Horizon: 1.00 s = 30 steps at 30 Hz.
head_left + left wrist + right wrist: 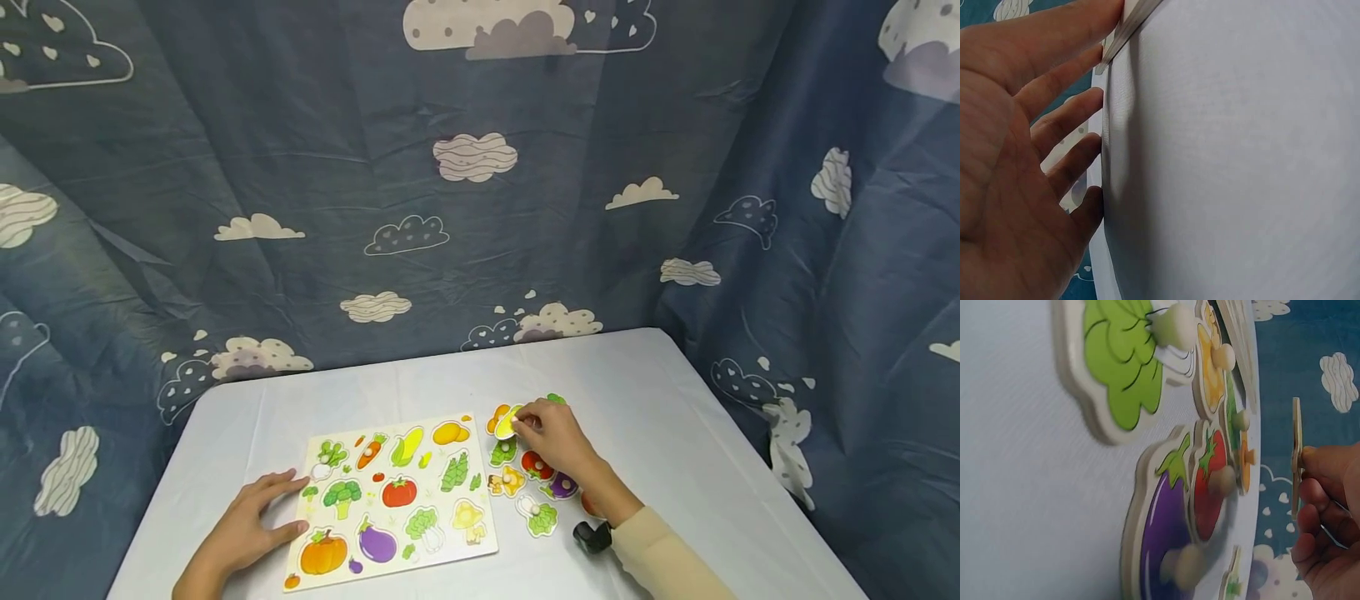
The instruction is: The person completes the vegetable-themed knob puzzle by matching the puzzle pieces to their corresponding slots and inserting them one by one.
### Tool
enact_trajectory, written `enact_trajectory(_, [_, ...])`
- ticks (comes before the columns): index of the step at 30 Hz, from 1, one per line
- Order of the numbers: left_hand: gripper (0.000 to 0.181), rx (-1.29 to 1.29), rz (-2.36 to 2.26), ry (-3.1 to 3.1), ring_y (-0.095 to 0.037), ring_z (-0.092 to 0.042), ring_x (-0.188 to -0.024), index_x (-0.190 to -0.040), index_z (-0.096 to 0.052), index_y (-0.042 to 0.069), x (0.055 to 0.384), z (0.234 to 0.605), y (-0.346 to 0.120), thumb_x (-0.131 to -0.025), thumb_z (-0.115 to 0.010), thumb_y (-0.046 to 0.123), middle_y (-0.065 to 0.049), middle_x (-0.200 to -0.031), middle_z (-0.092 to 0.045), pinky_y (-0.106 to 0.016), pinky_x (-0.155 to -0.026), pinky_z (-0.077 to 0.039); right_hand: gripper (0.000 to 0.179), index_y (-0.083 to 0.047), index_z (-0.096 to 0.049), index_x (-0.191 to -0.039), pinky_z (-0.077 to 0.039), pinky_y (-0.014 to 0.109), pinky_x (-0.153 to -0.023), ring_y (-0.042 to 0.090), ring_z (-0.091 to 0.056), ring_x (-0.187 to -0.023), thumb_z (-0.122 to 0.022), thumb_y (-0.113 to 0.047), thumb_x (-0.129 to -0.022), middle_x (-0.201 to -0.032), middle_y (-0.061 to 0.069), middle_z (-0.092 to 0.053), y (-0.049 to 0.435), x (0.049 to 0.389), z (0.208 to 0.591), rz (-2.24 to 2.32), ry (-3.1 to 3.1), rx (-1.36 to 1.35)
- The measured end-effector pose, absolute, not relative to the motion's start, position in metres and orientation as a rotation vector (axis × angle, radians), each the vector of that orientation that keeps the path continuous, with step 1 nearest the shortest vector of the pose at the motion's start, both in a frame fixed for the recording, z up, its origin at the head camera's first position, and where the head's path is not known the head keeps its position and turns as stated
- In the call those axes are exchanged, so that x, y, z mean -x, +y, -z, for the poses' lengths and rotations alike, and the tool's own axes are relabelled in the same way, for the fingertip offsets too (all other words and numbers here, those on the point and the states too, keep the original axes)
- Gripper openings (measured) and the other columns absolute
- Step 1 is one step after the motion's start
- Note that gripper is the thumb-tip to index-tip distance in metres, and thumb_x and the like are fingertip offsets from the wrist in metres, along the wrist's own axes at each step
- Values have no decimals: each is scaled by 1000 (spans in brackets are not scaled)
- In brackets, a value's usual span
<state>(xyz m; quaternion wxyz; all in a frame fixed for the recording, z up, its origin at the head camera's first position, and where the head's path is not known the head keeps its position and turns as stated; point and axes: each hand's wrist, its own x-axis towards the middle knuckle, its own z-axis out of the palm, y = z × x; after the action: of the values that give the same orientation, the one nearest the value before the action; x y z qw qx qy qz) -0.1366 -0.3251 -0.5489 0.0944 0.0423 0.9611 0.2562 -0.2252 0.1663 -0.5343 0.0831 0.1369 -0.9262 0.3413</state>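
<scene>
A wooden vegetable puzzle board (442, 556) lies on the white table. My left hand (251, 525) is at its left edge, fingers and thumb spread, the tips touching the board. The left wrist view shows that palm (1016, 187) beside the board's edge (1136, 22). My right hand (558, 437) pinches a yellow and green puzzle piece (507, 422), probably corn, above the loose pieces. Edge-on in the right wrist view, the held piece (1296, 456) is off the table. Below it lie a tomato piece (1209, 500), an eggplant piece (1163, 519) and a cabbage piece (1124, 362).
More knobbed pieces lie right of the board, among them a yellow mushroom piece (513, 481) and a green piece (503, 452). A black object (592, 537) is at the right wrist. A dark blue cloud-patterned curtain (330, 192) hangs behind the white table (675, 433).
</scene>
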Motion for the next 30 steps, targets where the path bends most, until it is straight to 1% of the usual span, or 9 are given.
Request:
enact_trajectory(4, [77, -115, -772, 2844, -51, -37, -143, -142, -63, 19, 137, 549, -324, -77, -84, 55, -19, -157, -48, -79, -110, -33, 9, -13, -79, -95, -51, 22, -66, 8, -54, -74, -81, -20, -91, -81, -8, -65, 160, 226, 533, -1048, -2772, -429])
enact_trajectory(11, [77, -118, -775, 2847, -52, -37, -143, -141, -64, 18, 135, 547, -323, -77, -85, 54, -19, -156, -49, -79, -109, -32, 10, -16, -76, -91, -45, 21, -59, 7, -50, -66, -81, -24, -91, -74, -12, -61, 143, 228, 530, -1033, -2784, -462])
enact_trajectory(16, [76, -131, -780, 2858, -52, -37, -142, -141, -64, 18, 136, 548, -323, -77, -84, 54, -19, -156, -49, -79, -109, -33, 13, -16, -74, -91, -45, 19, -55, 4, -50, -61, -79, -28, -92, -68, -12, -56, 122, 231, 529, -1005, -2790, -522])
enact_trajectory(19, [76, -136, -788, 2854, -52, -38, -142, -141, -64, 19, 136, 550, -324, -78, -84, 55, -19, -156, -49, -79, -109, -34, 14, -17, -73, -90, -41, 19, -50, 4, -47, -56, -78, -29, -92, -63, -11, -53, 107, 232, 530, -998, -2797, -539])
enact_trajectory(23, [76, -142, -794, 2859, -52, -39, -142, -141, -65, 19, 136, 552, -325, -77, -84, 56, -19, -155, -50, -78, -108, -35, 16, -17, -70, -89, -36, 19, -47, 4, -43, -51, -77, -31, -92, -58, -9, -50, 87, 231, 531, -1003, -2830, -534])
enact_trajectory(30, [76, -161, -797, 2880, -52, -39, -143, -140, -66, 19, 137, 553, -327, -77, -84, 57, -18, -154, -52, -79, -108, -35, 19, -17, -68, -85, -35, 20, -42, 4, -43, -46, -73, -34, -92, -54, -10, -46, 53, 232, 537, -979, -2896, -504])
